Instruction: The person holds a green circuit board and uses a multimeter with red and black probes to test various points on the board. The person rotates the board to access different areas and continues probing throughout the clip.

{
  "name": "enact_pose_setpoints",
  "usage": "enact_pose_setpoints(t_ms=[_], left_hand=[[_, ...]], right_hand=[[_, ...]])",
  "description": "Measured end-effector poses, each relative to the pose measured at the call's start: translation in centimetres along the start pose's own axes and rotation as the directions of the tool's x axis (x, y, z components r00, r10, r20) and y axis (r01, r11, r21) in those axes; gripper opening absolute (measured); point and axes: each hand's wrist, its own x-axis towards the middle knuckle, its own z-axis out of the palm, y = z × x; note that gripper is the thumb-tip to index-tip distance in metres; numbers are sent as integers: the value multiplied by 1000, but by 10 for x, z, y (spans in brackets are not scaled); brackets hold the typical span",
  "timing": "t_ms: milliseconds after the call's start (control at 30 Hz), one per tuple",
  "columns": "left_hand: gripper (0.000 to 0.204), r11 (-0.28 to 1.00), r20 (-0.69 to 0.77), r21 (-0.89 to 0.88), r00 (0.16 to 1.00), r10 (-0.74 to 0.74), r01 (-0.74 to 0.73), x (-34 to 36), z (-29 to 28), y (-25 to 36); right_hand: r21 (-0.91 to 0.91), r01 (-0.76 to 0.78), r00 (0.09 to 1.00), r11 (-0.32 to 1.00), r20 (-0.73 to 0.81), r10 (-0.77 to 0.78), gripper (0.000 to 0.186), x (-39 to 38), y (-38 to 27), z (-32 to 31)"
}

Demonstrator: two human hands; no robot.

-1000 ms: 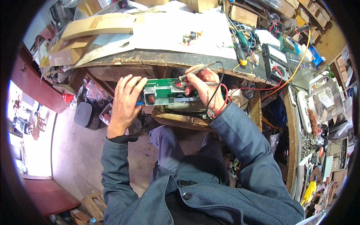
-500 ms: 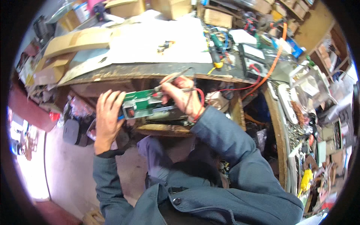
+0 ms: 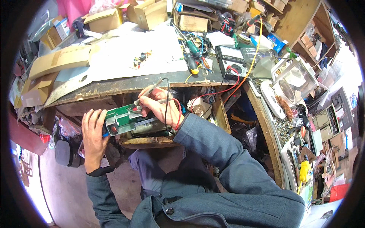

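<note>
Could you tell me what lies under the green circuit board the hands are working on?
The green circuit board sits on a grey metal unit, above a wooden ledge. The right hand covers the board's right end.

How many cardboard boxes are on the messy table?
4, maybe more: a flat one lying at the left, an open one behind it, another at top middle, and one right of that. Clutter may hide others.
</note>
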Motion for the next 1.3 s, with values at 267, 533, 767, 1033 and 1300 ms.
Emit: enact_pose_setpoints(t_ms=[267,533,767,1033,1300], left_hand=[[91,1000,-27,-8,1000,11,-12,2,3,0],[96,999,-2,-21,999,39,-39,4,-6,0],[90,998,-55,-59,998,14,-17,-5,1,-2],[88,994,-157,-109,987,-13,-5,-12,13,-7],[86,994,-204,-102,977,-57,37,-20,2,-14]], right_hand=[[14,25,1000,1000,12,-25,16,2,3,-2],[115,108,973,987,-218,-81,15,5,-14,-7],[107,308,881,946,-407,-241,25,14,-20,-41],[257,319,914,912,-339,-224,24,20,-19,-71],[124,310,914,943,-312,-259,28,17,-23,-61]])
